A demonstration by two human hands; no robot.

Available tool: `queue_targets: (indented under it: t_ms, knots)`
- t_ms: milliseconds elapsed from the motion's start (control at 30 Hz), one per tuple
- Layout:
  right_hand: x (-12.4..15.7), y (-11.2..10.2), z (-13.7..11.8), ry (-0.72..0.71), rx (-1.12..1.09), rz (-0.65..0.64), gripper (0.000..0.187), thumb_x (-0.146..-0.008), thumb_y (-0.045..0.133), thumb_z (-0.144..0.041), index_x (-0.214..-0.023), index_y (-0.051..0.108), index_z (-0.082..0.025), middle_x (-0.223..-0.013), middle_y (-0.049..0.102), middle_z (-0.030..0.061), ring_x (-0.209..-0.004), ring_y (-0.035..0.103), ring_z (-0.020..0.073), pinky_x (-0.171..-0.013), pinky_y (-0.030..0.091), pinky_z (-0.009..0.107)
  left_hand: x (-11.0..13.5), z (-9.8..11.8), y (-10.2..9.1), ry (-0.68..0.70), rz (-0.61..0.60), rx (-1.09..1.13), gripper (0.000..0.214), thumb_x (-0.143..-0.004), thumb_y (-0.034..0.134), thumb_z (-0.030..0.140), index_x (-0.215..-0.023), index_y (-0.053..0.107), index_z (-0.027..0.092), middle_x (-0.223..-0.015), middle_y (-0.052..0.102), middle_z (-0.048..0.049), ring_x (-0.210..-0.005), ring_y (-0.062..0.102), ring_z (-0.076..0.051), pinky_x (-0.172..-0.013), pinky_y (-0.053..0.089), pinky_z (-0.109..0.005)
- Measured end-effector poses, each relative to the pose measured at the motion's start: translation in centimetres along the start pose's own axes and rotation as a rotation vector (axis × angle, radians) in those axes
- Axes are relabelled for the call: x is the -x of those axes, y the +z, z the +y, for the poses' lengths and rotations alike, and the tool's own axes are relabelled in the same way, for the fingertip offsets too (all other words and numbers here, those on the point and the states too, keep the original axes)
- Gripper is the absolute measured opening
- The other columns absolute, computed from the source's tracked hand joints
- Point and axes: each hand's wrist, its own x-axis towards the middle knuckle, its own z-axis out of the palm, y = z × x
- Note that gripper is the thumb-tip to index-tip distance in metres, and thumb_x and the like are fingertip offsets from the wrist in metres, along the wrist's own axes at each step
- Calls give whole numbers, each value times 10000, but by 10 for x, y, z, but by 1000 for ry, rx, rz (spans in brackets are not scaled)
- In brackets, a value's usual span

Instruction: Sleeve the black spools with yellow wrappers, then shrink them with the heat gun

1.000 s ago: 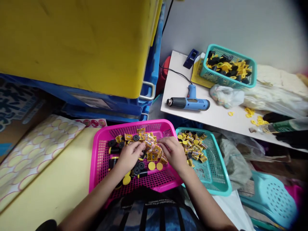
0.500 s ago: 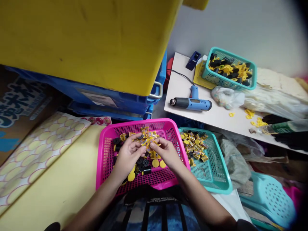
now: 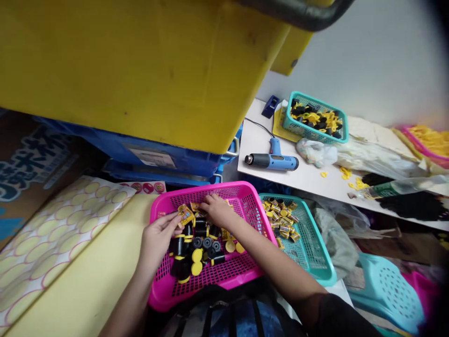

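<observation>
A pink mesh basket [image 3: 257, 208] sits in front of me. Between the thumb and fingers of my left hand [image 3: 157, 238] is a small yellow printed wrapper [image 3: 185, 215], held over the basket's left part. My right hand [image 3: 220, 213] reaches to the far side of the basket, fingers bent down among more yellow printed pieces; its fingertips are hidden. Below the hands lie several black cylinders with yellow caps [image 3: 180, 245]. Yellow round caps [image 3: 197, 268] and black ring-ended pieces [image 3: 207, 243] lie beside them.
A teal basket [image 3: 328, 262] with finished-looking yellow canisters [image 3: 282, 217] adjoins on the right. A heat gun [image 3: 271, 161] and another teal basket [image 3: 345, 133] stand on the white table [image 3: 252, 126]. A yellow bin [image 3: 140, 75] overhangs the far left; sticker sheets [image 3: 52, 238] lie left.
My hands have come apart. The left has drawn left with the yellow wrapper, and the right has moved to the basket's far side. The camera view has shifted slightly.
</observation>
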Motion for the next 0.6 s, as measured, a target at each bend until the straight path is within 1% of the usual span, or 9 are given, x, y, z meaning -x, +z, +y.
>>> queue_targets:
  t_ms: [67, 133, 200, 233, 300, 367, 433, 500, 600]
  knots:
    - [-5, 2, -2, 68, -55, 15, 195, -842, 537, -127, -1003, 645, -142, -1064, 599, 145, -1061, 510, 266, -958, 395, 429, 2, 0, -3, 4, 5, -43, 400, -677, 725, 411, -968, 736, 137, -761, 758, -45, -654, 706, -180, -713, 592, -305]
    - [0, 1, -4, 143, -104, 82, 196, -852, 546, -192, -1026, 608, -126, -996, 597, 135, -953, 548, 252, -865, 443, 413, 4, 2, -3, 13, -20, -55, 398, -676, 718, 411, -970, 745, 144, -826, 771, -57, -716, 722, -204, -741, 593, -321]
    - [14, -4, -5, 214, -168, 140, 278, -947, 393, -276, -1127, 546, -131, -908, 587, 96, -794, 564, 198, -727, 472, 356, 5, 3, -3, 24, -66, -43, 398, -656, 728, 416, -949, 752, 149, -859, 774, -62, -756, 727, -221, -751, 594, -328]
    - [23, -7, -6, 240, -285, 148, 356, -988, 269, -319, -1172, 517, -142, -851, 574, 69, -698, 548, 166, -645, 463, 313, 6, 4, -1, 34, -94, -41, 394, -647, 731, 424, -928, 757, 149, -835, 775, -62, -751, 727, -226, -741, 595, -327]
    - [45, -13, -7, 261, -729, 138, 503, -1003, 113, -435, -1209, 491, -175, -764, 534, 22, -550, 482, 115, -514, 391, 239, 5, 6, 2, 72, -154, -62, 373, -651, 720, 437, -881, 763, 147, -751, 767, -56, -715, 724, -226, -711, 597, -320]
    - [66, -17, -10, 223, -1283, 123, 488, -954, 287, -585, -1174, 509, -211, -742, 523, -1, -522, 474, 92, -484, 350, 209, 5, 7, 6, 138, -206, -105, 340, -679, 694, 434, -852, 767, 150, -701, 757, -54, -665, 716, -218, -672, 598, -313]
    - [83, -20, -16, 162, -1605, 170, 395, -851, 577, -555, -1065, 545, -224, -754, 554, -7, -589, 536, 96, -543, 394, 207, 6, 7, 11, 239, -248, -152, 294, -711, 671, 408, -835, 771, 161, -742, 764, -61, -643, 713, -208, -657, 600, -312]
    - [93, -23, -23, 124, -1680, 304, 308, -781, 724, -413, -959, 565, -217, -768, 592, -11, -662, 573, 99, -628, 436, 210, 7, 6, 14, 371, -281, -202, 245, -738, 653, 370, -834, 778, 183, -837, 773, -68, -702, 723, -207, -700, 603, -315]
    - [97, -28, -30, 142, -1695, 496, 288, -733, 775, -330, -901, 575, -210, -789, 629, -12, -672, 571, 92, -630, 444, 197, 10, 5, 18, 539, -325, -271, 210, -770, 629, 321, -863, 783, 214, -918, 772, -65, -843, 727, -212, -794, 592, -317]
